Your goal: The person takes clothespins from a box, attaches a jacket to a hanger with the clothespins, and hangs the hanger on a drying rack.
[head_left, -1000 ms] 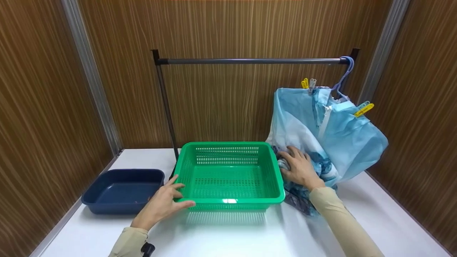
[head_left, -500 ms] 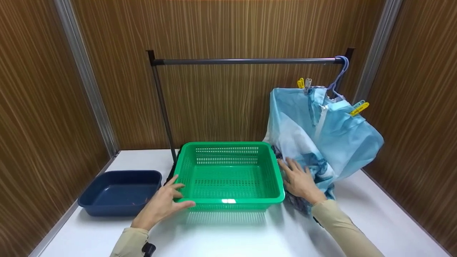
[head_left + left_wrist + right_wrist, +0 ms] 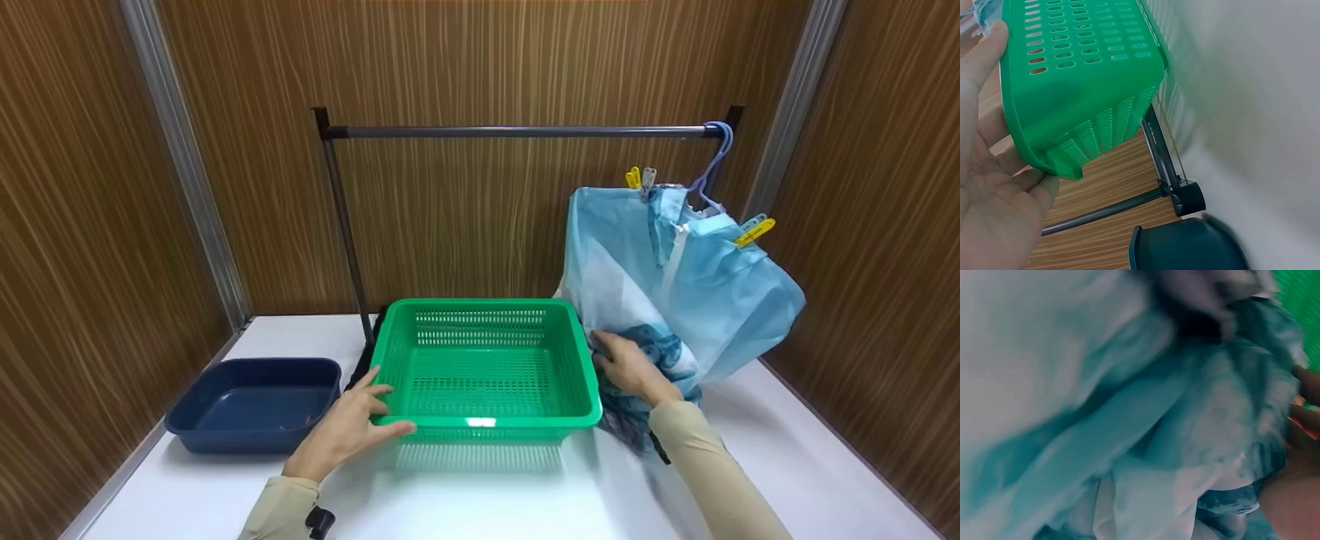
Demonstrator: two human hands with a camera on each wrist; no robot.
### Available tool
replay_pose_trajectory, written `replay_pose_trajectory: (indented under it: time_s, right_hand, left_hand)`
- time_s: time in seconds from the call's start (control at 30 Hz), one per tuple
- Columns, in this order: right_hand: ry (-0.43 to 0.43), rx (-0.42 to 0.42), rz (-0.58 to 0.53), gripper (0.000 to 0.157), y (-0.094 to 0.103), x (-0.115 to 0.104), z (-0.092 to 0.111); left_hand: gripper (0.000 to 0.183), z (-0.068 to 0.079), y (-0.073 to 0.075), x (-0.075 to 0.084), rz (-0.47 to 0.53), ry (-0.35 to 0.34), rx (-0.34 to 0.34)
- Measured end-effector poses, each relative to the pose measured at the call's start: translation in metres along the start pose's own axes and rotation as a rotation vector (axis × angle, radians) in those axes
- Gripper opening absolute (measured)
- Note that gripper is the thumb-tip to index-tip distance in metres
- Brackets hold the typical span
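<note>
A green plastic basket (image 3: 480, 421) with slotted sides stands in the middle of the table in the head view. My left hand (image 3: 345, 431) holds its near left corner, thumb along the front rim and fingers over the left rim. The left wrist view shows the fingers bent behind the rim (image 3: 1008, 112). To the basket's right, a light blue garment (image 3: 622, 255) with a white strip hangs in folds. My right hand (image 3: 630, 367) grips its bunched, darker-patterned lower part beside the basket. Folds (image 3: 1185, 416) fill most of the right wrist view and hide some fingertips.
A dark rack (image 3: 517, 132) spans the back. A lilac hanger (image 3: 718, 154) carries the garment at its right end, with clothespins (image 3: 756, 231) on the cloth. A dark blue basin (image 3: 255, 441) sits at left. Wood-patterned walls (image 3: 480, 225) enclose the table.
My right hand moved down and toward me along the cloth, fingers spread, then bent its fingers into the folds. The left hand stays at the basket's corner.
</note>
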State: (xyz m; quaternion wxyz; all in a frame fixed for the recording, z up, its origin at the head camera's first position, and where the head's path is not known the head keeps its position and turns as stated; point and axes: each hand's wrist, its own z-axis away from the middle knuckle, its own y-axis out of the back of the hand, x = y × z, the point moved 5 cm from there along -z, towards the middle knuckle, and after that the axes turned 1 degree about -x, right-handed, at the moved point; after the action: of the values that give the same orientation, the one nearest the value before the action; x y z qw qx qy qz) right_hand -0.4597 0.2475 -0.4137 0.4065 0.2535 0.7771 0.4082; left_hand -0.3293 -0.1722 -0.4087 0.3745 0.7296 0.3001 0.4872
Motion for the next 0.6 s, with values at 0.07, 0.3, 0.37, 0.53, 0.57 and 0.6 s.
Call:
replay_pose_trajectory:
  time_s: [0.07, 0.3, 0.37, 0.53, 0.57, 0.6]
  right_hand:
    - [-0.027, 0.069, -0.033, 0.037, 0.008, -0.001, 0.003]
    - [-0.045, 0.130, -0.078, 0.041, 0.022, -0.031, 0.012]
    - [-0.048, 0.104, -0.060, 0.045, 0.025, -0.042, 0.016]
    - [-0.031, 0.075, 0.044, 0.055, 0.035, -0.064, 0.027]
    - [-0.036, 0.073, 0.066, 0.056, 0.036, -0.066, 0.029]
    - [-0.044, 0.070, 0.085, 0.057, 0.037, -0.069, 0.032]
  left_hand:
    - [0.063, 0.001, 0.000, 0.000, -0.001, 0.001, -0.002]
    - [0.060, 0.008, 0.011, 0.000, 0.002, 0.036, 0.011]
    - [0.059, 0.009, 0.015, 0.001, 0.003, 0.042, 0.029]
    - [0.064, 0.005, 0.024, 0.008, -0.002, 0.057, 0.080]
    - [0.065, 0.004, 0.025, 0.010, -0.006, 0.055, 0.088]
    - [0.066, 0.002, 0.026, 0.012, -0.009, 0.054, 0.094]
